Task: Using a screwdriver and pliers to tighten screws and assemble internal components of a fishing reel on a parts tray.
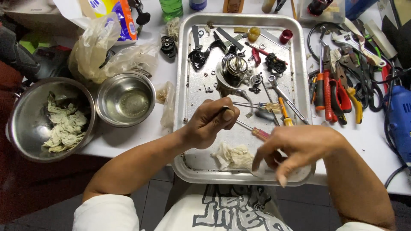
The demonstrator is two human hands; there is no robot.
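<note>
The bench (pixel 372 141) was crowded around my tray (pixel 188 77). My left hand (pixel 212 122) pinched a small dark part (pixel 225 109) over it; my right hand (pixel 295 152), fingers spread, brushed the rag (pixel 233 156). I judged a steady, low pinch best.

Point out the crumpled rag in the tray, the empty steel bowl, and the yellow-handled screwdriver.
crumpled rag (pixel 233 156), head view, middle of the wad.
empty steel bowl (pixel 125 99), head view, inner bottom.
yellow-handled screwdriver (pixel 285 114), head view, on the yellow handle.
</note>
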